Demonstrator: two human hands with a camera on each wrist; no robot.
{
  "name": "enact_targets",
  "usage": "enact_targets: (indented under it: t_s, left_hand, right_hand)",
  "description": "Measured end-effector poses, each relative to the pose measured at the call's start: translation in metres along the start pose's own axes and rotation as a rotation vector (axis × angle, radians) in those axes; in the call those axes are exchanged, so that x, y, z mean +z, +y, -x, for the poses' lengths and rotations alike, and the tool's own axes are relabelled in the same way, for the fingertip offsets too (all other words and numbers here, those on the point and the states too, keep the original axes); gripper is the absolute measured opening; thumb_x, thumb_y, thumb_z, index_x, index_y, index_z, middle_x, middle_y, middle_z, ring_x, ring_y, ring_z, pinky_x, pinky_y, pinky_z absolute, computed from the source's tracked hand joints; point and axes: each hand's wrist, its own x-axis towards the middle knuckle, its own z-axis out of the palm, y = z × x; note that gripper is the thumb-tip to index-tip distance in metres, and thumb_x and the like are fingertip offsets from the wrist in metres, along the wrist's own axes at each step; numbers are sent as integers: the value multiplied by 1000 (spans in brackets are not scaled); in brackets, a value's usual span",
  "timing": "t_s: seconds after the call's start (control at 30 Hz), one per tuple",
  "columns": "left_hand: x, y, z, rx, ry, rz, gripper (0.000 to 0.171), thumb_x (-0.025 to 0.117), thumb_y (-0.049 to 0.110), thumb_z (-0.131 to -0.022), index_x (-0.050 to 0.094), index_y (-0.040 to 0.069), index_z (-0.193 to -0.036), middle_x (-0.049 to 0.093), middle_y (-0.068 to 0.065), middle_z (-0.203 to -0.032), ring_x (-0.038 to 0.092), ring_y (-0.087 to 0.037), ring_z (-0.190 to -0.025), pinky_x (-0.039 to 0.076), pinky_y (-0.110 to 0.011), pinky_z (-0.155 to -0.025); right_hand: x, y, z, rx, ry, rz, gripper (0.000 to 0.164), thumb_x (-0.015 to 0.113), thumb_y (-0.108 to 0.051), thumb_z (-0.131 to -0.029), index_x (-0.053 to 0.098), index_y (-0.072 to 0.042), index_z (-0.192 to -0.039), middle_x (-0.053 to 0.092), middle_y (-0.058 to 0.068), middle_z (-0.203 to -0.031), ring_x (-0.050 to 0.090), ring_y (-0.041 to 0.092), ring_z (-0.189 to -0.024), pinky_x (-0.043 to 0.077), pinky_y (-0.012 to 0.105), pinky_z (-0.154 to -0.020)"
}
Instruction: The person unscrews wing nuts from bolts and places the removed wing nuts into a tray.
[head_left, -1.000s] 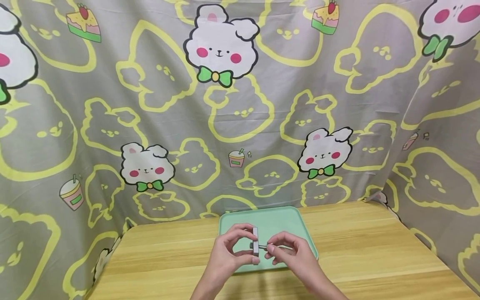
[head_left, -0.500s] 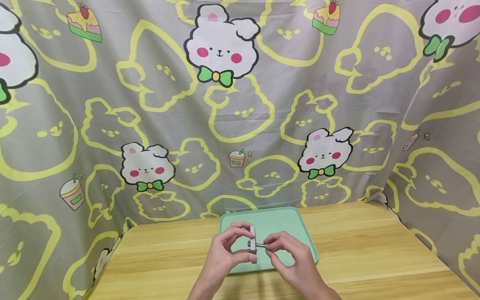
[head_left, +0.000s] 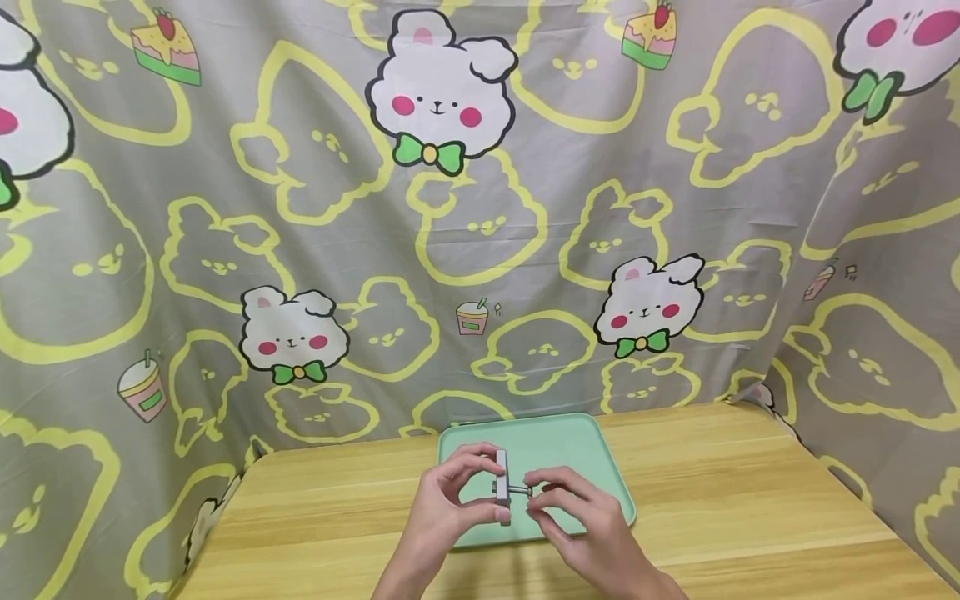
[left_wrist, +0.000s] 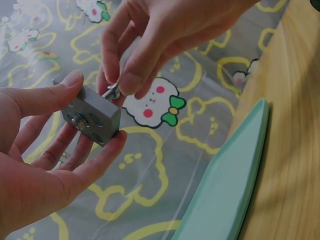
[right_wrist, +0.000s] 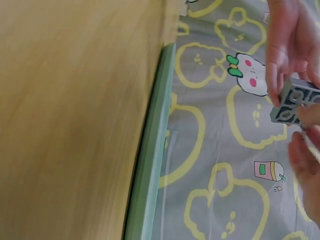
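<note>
Above the tray, my left hand (head_left: 446,500) holds a small grey metal block (head_left: 502,487) on edge, thumb below and fingers above in the head view. Round recesses show on its face in the left wrist view, with a bolt (left_wrist: 79,121) through the middle. From the block's other side the bolt's thin shaft (head_left: 517,489) sticks out toward my right hand (head_left: 588,517). That hand's thumb and fingers pinch around the shaft's outer end, where a small shiny metal piece (left_wrist: 113,92) shows, partly hidden by the fingertips. In the right wrist view the block (right_wrist: 287,102) is partly covered by fingers.
A pale green tray (head_left: 540,433) with a low raised rim lies under both hands on a wooden table (head_left: 720,492). Behind and to the sides hangs a grey cloth (head_left: 465,250) printed with white bears and yellow outlines.
Both hands and the block have shifted slightly left. My right thumb has dropped below the bolt's end and the fingers have changed their grip, so more of the shaft and its end shows.
</note>
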Motion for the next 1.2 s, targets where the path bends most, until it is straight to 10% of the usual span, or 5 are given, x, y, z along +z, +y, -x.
enact_targets:
  t_s: [0.33, 0.53, 0.87, 1.2]
  left_hand:
    - [3, 0, 0, 23, -14, -9, 44, 89, -6, -72, 68, -7, -111, 53, -20, -138, 55, -34, -127, 60, -51, -94]
    - [5, -1, -1, 36, -20, -34, 43, 89, -7, -71, 70, -5, -109, 53, -20, -137, 56, -34, -126, 61, -50, -92]
    - [8, -5, -1, 54, -55, -66, 40, 89, -7, -72, 71, -4, -108, 53, -22, -135, 56, -32, -124, 61, -49, -91]
    - [9, -6, -1, 58, -65, -66, 39, 89, -5, -74, 70, -5, -108, 53, -23, -135, 57, -30, -124, 61, -47, -92]
  right_hand:
    - [-13, -9, -5, 865, 44, -438, 23, 69, -7, -98, 64, 3, -118, 66, 22, -120, 71, 27, -106, 63, 41, -88]
    - [-17, -5, -6, 1175, -17, -635, 40, 66, -20, -102, 59, 8, -129, 69, 21, -117, 72, 27, -100, 64, 41, -86]
    - [-20, -4, -4, 1315, -69, -804, 29, 67, -24, -101, 66, 2, -116, 73, 8, -103, 71, 20, -93, 64, 35, -83]
    - [-17, -1, -1, 1205, -80, -693, 30, 72, -15, -98, 65, 8, -115, 73, 15, -103, 72, 21, -92, 64, 36, -82]
